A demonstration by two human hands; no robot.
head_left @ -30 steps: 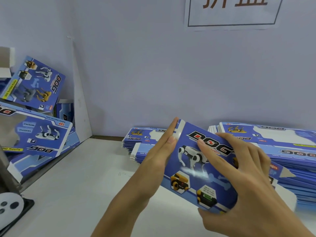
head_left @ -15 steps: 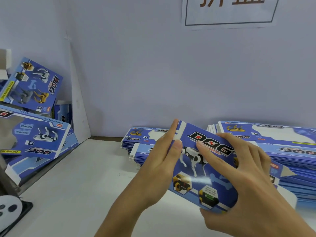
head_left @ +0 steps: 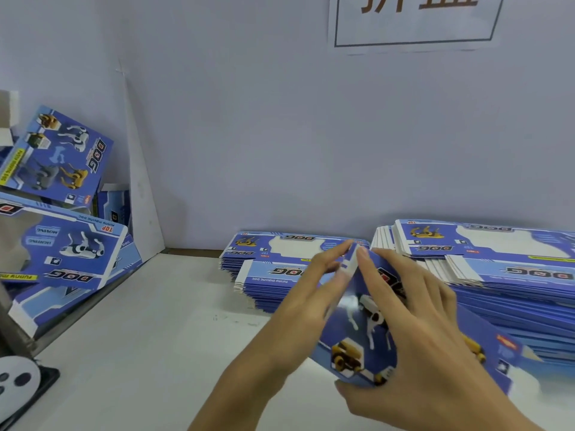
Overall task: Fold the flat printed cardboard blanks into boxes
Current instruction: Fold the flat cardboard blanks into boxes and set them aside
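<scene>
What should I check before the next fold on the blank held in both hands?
1. Blue printed cardboard blank held off the white table: ok.
2. Left hand fingers lie straight along the blank's left side: ok.
3. Right hand holds the blank, fingers across the printed face, thumb under the lower edge: ok.
4. End flaps tucked: cannot tell, hidden and blurred.
5. Two stacks of flat blue blanks lie behind the hands, supply present: ok.
6. Pile of folded blue boxes at the left has room for another: cannot tell.
</scene>
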